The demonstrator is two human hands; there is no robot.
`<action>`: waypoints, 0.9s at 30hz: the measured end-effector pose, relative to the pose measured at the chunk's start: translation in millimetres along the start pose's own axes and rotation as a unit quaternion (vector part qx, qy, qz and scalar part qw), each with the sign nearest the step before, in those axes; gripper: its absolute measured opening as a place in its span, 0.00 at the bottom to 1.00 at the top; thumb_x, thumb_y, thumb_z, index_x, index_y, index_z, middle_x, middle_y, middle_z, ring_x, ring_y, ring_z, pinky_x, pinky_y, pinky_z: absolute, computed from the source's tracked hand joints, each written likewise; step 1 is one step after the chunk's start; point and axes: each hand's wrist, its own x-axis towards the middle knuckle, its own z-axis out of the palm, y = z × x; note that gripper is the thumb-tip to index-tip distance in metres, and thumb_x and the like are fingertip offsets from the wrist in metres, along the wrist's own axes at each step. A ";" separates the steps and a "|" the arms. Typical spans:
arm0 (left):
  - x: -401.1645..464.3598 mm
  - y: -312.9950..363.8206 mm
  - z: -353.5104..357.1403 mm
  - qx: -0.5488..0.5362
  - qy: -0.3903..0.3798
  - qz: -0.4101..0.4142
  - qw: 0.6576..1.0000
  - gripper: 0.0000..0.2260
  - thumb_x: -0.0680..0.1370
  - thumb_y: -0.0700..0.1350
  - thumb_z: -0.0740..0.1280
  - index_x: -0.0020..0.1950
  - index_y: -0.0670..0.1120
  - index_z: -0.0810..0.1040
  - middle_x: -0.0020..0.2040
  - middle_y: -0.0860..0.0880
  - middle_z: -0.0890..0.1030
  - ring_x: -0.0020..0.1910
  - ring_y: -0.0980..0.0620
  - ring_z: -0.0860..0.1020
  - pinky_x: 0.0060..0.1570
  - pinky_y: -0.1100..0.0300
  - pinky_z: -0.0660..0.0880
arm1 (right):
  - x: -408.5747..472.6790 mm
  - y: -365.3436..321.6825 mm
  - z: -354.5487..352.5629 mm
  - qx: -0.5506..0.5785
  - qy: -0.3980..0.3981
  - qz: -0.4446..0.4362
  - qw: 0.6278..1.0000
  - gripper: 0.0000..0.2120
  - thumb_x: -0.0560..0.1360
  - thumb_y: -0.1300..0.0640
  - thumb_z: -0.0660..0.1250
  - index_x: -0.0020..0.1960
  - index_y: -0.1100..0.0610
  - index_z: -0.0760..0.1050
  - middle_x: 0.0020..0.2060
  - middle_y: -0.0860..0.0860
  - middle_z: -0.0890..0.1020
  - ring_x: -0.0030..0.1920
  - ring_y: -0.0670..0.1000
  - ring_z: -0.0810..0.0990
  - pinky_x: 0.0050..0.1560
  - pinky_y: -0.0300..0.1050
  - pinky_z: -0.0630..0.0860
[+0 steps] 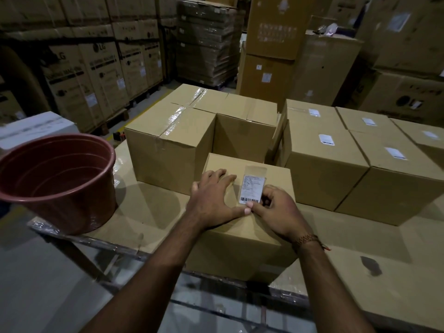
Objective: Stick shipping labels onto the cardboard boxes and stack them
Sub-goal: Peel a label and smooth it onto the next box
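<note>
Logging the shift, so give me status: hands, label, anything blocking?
Left hand flat on box. Right hand pinching label at its lower edge. Label on box top. Nothing blocking.

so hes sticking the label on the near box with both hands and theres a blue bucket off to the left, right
Not quite: the bucket is reddish-brown, not blue, as the head view shows. The rest holds: both hands, left hand and right hand, are on the label atop the near box.
</note>
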 end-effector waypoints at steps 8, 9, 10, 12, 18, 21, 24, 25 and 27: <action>-0.3 0.2 -1.5 0.001 -0.010 0.002 1.000 0.46 0.70 0.78 0.67 0.83 0.59 0.62 0.84 0.54 0.56 0.83 0.50 0.52 0.76 0.38 0.57 | -0.7 1.3 -1.2 0.013 -0.006 -0.002 1.000 0.17 0.79 0.49 0.75 0.67 0.47 0.83 0.58 0.41 0.83 0.60 0.46 0.80 0.63 0.52 0.80; -0.3 0.0 -1.7 0.002 -0.013 0.003 1.000 0.46 0.70 0.78 0.67 0.83 0.59 0.62 0.85 0.54 0.56 0.83 0.49 0.51 0.77 0.38 0.56 | -0.7 1.5 -1.4 0.015 -0.007 -0.002 1.000 0.17 0.79 0.49 0.75 0.67 0.46 0.83 0.58 0.41 0.83 0.60 0.47 0.80 0.63 0.54 0.80; -0.3 -0.3 -2.2 0.005 -0.018 0.004 1.000 0.46 0.70 0.78 0.66 0.83 0.58 0.61 0.85 0.54 0.55 0.83 0.49 0.51 0.77 0.37 0.55 | -0.4 1.6 -1.2 0.019 -0.008 -0.002 1.000 0.16 0.79 0.49 0.75 0.66 0.46 0.83 0.58 0.41 0.84 0.60 0.47 0.80 0.64 0.55 0.80; -1.1 -1.3 -4.4 0.011 -0.037 0.007 0.999 0.47 0.71 0.78 0.66 0.84 0.58 0.59 0.86 0.54 0.53 0.84 0.49 0.49 0.78 0.35 0.54 | 0.0 0.8 -0.9 0.025 -0.010 0.000 1.000 0.16 0.79 0.49 0.75 0.66 0.46 0.83 0.58 0.42 0.84 0.60 0.46 0.81 0.64 0.55 0.80; -2.4 -2.3 -11.5 0.020 -0.075 0.013 0.997 0.47 0.73 0.76 0.66 0.85 0.58 0.55 0.87 0.54 0.49 0.85 0.48 0.46 0.79 0.35 0.50 | -1.9 -3.3 -0.8 0.044 -0.015 0.013 0.999 0.16 0.80 0.52 0.74 0.68 0.48 0.82 0.60 0.43 0.84 0.61 0.44 0.81 0.62 0.47 0.79; -1.8 -3.2 -10.2 0.030 -0.075 0.016 0.997 0.47 0.73 0.77 0.65 0.85 0.58 0.55 0.87 0.54 0.49 0.84 0.48 0.47 0.79 0.36 0.51 | -3.1 -6.2 -1.6 0.056 -0.024 0.028 0.998 0.17 0.80 0.53 0.74 0.69 0.49 0.81 0.61 0.42 0.84 0.62 0.42 0.81 0.57 0.38 0.76; -1.7 -5.4 -7.1 0.036 -0.069 0.026 0.997 0.47 0.73 0.78 0.63 0.86 0.58 0.54 0.87 0.53 0.49 0.84 0.47 0.47 0.79 0.35 0.51 | -3.3 -9.0 -1.5 0.065 -0.022 0.048 0.996 0.18 0.80 0.53 0.75 0.69 0.49 0.81 0.61 0.41 0.84 0.61 0.40 0.81 0.55 0.35 0.74; -1.2 -6.8 -5.6 0.037 -0.067 0.029 0.997 0.47 0.73 0.79 0.62 0.86 0.58 0.54 0.87 0.52 0.48 0.85 0.46 0.46 0.79 0.34 0.51 | -2.7 -9.2 -1.2 0.069 -0.019 0.054 0.996 0.18 0.79 0.53 0.75 0.68 0.49 0.81 0.61 0.41 0.85 0.61 0.40 0.81 0.55 0.36 0.75; 0.1 -8.7 -2.8 0.038 -0.064 0.033 0.997 0.48 0.72 0.80 0.60 0.86 0.58 0.54 0.87 0.52 0.49 0.84 0.45 0.46 0.79 0.33 0.50 | -2.4 -10.6 -1.0 0.074 -0.013 0.067 0.995 0.17 0.79 0.54 0.76 0.67 0.48 0.81 0.60 0.41 0.85 0.59 0.40 0.82 0.55 0.37 0.76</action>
